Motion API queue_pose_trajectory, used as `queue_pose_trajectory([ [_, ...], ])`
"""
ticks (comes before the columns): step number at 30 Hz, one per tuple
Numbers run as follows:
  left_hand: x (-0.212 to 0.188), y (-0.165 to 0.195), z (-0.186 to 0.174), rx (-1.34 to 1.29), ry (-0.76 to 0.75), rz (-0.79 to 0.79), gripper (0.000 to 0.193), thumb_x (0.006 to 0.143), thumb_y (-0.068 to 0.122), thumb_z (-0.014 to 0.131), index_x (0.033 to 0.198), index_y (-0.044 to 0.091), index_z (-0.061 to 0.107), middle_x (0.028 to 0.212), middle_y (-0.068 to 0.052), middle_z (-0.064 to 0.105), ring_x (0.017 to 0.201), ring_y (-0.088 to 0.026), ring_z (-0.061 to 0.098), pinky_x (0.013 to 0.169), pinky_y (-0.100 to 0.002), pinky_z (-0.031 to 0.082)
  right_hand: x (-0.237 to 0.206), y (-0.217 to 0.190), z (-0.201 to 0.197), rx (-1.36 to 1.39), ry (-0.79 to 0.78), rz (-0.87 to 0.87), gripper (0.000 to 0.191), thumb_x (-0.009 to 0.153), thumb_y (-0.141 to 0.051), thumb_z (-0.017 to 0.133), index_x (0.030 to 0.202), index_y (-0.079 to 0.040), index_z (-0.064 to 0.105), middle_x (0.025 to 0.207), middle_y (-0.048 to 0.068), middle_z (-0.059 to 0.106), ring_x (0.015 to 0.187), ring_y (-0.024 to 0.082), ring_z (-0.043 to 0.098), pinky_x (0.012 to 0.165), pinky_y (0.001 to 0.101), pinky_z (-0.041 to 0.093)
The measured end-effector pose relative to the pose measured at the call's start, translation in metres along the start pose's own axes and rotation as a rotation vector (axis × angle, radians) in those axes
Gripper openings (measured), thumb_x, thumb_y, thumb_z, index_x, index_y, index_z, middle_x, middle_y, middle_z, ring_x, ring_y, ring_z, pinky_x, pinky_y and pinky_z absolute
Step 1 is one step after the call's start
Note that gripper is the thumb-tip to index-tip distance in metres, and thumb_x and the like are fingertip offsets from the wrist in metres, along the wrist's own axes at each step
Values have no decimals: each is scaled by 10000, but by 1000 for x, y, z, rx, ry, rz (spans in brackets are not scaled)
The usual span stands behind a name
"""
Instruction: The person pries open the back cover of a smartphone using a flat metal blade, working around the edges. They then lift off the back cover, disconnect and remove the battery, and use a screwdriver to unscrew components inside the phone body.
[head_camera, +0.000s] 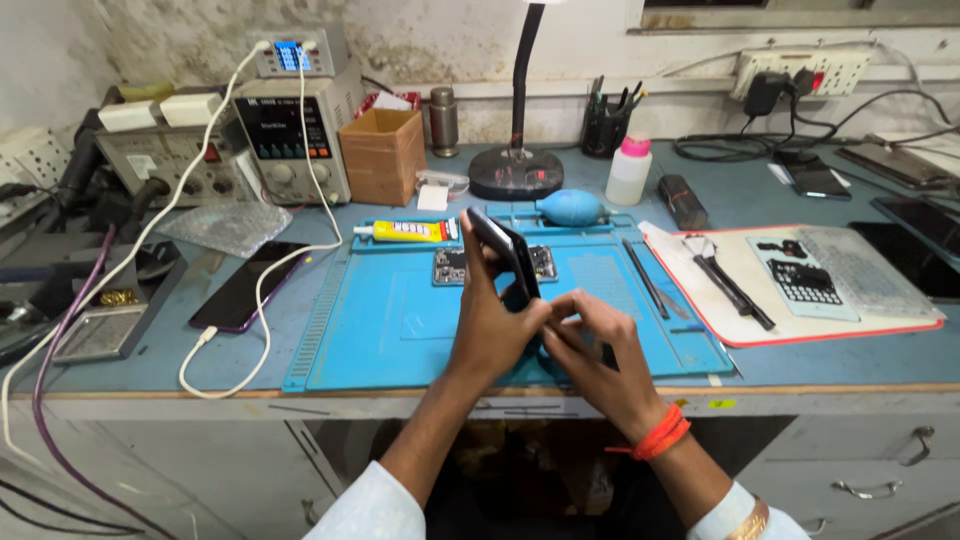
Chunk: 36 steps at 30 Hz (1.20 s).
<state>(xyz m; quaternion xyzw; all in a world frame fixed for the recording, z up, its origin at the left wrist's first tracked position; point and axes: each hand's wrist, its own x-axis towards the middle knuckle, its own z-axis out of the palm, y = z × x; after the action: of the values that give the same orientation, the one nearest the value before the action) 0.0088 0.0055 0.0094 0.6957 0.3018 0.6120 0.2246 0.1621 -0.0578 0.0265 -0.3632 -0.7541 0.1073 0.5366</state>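
My left hand (487, 318) grips a dark smartphone (508, 252), holding it upright on edge above the blue silicone work mat (390, 325). My right hand (598, 350), with an orange thread band at the wrist, pinches at the phone's lower edge with thumb and fingertips. Just behind the phone, a circuit board (450, 266) lies on the mat. A yellow glue tube (405, 231) rests in the mat's top tray.
Another phone (243, 287) on a white cable lies left of the mat. Power supplies (290, 135), a cardboard box (382, 152), a lamp base (515, 172), a blue air blower (572, 208) and a white bottle (629, 172) stand behind. A red-edged pad with tweezers (730, 280) and parts sits right.
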Motion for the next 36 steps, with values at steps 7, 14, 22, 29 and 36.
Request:
queue_pose_trajectory([
  [7,-5,9,-2,-31,22,-110,1253,739,33,748,1625,67,-136,1264,-147,556,1121,-245,609,920,-359,576,-2,-2,-4,72,-31,111,159,864,-47,739,1004,7,689,855,67,743,750,128,729,692,288,589],
  [14,-1,23,-4,-215,56,-281,1225,747,29,679,1595,93,-204,1221,-99,577,1056,-189,634,835,-315,602,-4,3,1,67,26,212,218,807,-16,796,1007,-9,708,866,51,741,728,95,743,611,240,618],
  [22,0,44,-9,-237,66,-327,1208,734,22,661,1608,95,-169,1104,-81,626,952,-157,653,724,-310,581,-13,-13,-6,76,36,18,214,849,23,758,1058,-12,731,948,71,714,792,123,745,646,234,618],
  [29,-2,43,-10,-198,55,-353,1135,791,66,638,1608,61,-150,1143,-115,656,932,-185,685,828,-325,598,-12,-23,-14,-71,8,1,294,841,35,710,1127,-18,751,932,75,712,741,114,709,608,246,585],
  [36,-2,34,-7,-186,79,-359,1102,815,102,643,1604,47,-124,1228,-142,658,1040,-210,683,864,-351,605,-14,-25,-11,54,28,108,284,857,39,721,1140,13,733,944,79,711,824,111,731,640,234,630],
])
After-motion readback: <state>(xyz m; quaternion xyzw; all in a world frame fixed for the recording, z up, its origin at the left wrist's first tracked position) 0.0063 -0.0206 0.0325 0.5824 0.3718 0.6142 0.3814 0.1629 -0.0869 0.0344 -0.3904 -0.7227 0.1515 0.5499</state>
